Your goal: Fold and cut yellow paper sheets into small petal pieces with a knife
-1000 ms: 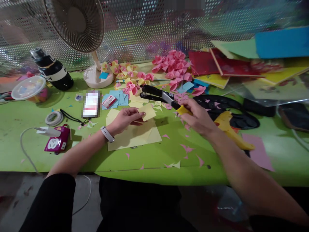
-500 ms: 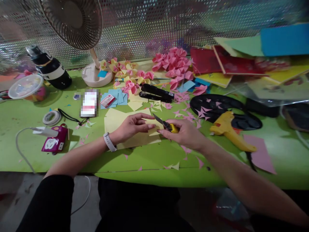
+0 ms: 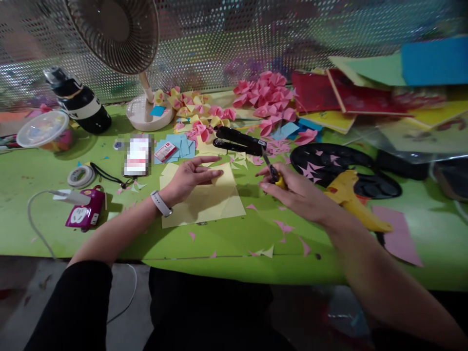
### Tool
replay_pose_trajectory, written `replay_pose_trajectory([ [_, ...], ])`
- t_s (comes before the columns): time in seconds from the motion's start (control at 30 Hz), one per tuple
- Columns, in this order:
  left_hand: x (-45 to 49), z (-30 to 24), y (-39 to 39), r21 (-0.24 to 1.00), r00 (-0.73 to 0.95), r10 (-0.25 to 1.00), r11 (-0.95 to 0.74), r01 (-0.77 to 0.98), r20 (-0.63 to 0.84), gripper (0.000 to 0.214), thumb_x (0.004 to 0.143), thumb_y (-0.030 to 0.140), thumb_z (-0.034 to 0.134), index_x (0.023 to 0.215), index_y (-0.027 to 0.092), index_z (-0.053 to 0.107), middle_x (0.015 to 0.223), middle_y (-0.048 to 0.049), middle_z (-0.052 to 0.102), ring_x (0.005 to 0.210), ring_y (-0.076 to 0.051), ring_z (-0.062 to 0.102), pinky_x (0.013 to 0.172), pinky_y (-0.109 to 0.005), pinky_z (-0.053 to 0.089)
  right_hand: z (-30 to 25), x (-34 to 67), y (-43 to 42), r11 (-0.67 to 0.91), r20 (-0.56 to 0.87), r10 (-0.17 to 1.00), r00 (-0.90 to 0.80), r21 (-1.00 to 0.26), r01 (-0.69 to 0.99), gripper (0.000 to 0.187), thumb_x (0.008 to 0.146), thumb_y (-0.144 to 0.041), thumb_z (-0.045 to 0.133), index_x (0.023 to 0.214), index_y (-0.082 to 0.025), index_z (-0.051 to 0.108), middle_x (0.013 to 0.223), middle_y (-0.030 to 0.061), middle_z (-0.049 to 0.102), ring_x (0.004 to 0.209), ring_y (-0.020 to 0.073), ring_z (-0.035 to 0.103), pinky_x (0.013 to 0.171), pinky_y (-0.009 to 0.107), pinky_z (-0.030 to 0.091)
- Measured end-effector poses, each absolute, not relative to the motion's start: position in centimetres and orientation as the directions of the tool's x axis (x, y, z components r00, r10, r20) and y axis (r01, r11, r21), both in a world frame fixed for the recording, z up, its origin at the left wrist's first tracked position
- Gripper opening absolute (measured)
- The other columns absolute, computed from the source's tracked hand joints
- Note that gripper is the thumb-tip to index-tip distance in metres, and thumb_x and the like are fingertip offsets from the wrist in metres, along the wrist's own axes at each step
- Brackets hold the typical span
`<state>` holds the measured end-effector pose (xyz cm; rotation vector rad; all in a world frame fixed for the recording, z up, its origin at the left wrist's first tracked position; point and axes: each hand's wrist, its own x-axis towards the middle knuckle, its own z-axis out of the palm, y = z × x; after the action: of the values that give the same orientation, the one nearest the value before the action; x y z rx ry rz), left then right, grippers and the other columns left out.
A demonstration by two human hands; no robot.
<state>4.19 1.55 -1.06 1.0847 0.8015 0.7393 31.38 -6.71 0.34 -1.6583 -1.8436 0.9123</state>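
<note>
My left hand (image 3: 186, 181), with a white band at the wrist, pinches a small piece of pale yellow paper (image 3: 227, 176) between thumb and fingers. Under it lie larger yellow sheets (image 3: 204, 209) on the green table. My right hand (image 3: 292, 187) is wrapped around yellow-handled scissors (image 3: 272, 169), their dark blades pointing up and away from me. A gap of bare table separates the scissors from the yellow paper. Behind my hands rests a black stapler (image 3: 239, 141).
Pink folded paper petals (image 3: 265, 97) are heaped at the back. A fan (image 3: 149, 114), bottle (image 3: 86, 109), phone (image 3: 137, 156) and purple power adapter (image 3: 86, 212) stand or lie leftward. To the right are a yellow glue gun (image 3: 353, 202) and black tray (image 3: 329, 161). Paper scraps are scattered about.
My right hand has moved right with the scissors, away from the paper. My left hand has shifted slightly left and away from me, still pinching the small yellow piece.
</note>
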Motion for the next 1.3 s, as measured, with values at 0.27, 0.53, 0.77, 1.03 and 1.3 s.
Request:
replay_pose_trajectory([
  [0.27, 3.5, -0.5, 2.8, 0.962, 0.461, 0.873, 0.240, -0.128, -0.156, 0.055, 0.073, 0.028, 0.089, 0.122, 0.014, 0.068, 0.084, -0.0044, 0.078, 0.085, -0.016, 0.075, 0.084, -0.031, 0.060, -1.1, 32.1, -6.0, 0.232, 0.099, 0.971, -0.215, -0.585, 0.777, 0.048, 0.098, -0.055, 0.046, 0.132, -0.025, 0.062, 0.113, 0.0135, 0.071, 0.101, 0.0336, 0.067, 0.086, 0.051, 0.056],
  [0.53, 3.1, -0.2, 3.2, 0.985, 0.433, 0.894, 0.159, -0.070, -0.114, 0.057, 0.074, 0.031, 0.088, 0.125, 0.015, 0.068, 0.082, -0.0022, 0.077, 0.083, -0.013, 0.074, 0.081, -0.027, 0.059, -1.3, 32.4, -5.9, 0.221, 0.132, 0.975, -0.177, -0.598, 0.771, 0.056, 0.101, -0.057, 0.042, 0.145, -0.025, 0.054, 0.128, 0.0159, 0.068, 0.115, 0.0372, 0.066, 0.095, 0.058, 0.054],
  [0.77, 2.8, -0.1, 3.4, 0.995, 0.423, 0.902, 0.095, -0.009, -0.083, 0.057, 0.076, 0.034, 0.086, 0.126, 0.014, 0.067, 0.086, -0.0041, 0.077, 0.087, -0.015, 0.074, 0.081, -0.026, 0.060, -0.4, 31.8, -6.5, 0.247, 0.170, 0.969, -0.180, -0.624, 0.741, 0.046, 0.098, -0.056, 0.048, 0.136, -0.030, 0.057, 0.115, 0.0122, 0.072, 0.107, 0.0373, 0.069, 0.087, 0.053, 0.057],
  [1.03, 2.9, -0.2, 3.4, 0.995, 0.462, 0.885, 0.091, -0.041, -0.062, 0.055, 0.074, 0.034, 0.088, 0.121, 0.013, 0.069, 0.086, -0.0048, 0.078, 0.084, -0.014, 0.075, 0.080, -0.026, 0.060, -0.3, 31.6, -6.9, 0.289, 0.145, 0.956, -0.253, -0.587, 0.756, 0.045, 0.102, -0.051, 0.040, 0.131, -0.024, 0.062, 0.098, 0.0114, 0.075, 0.077, 0.0277, 0.070, 0.067, 0.043, 0.055],
  [1.3, 3.1, 0.0, 3.0, 0.996, 0.472, 0.878, 0.086, 0.021, -0.086, 0.055, 0.074, 0.037, 0.088, 0.121, 0.013, 0.070, 0.090, -0.0081, 0.079, 0.085, -0.017, 0.076, 0.082, -0.030, 0.061, -1.1, 31.8, -6.7, 0.450, 0.241, 0.893, -0.381, -0.511, 0.732, 0.044, 0.104, -0.043, 0.040, 0.137, -0.025, 0.063, 0.112, 0.0103, 0.076, 0.089, 0.0273, 0.073, 0.075, 0.043, 0.059],
])
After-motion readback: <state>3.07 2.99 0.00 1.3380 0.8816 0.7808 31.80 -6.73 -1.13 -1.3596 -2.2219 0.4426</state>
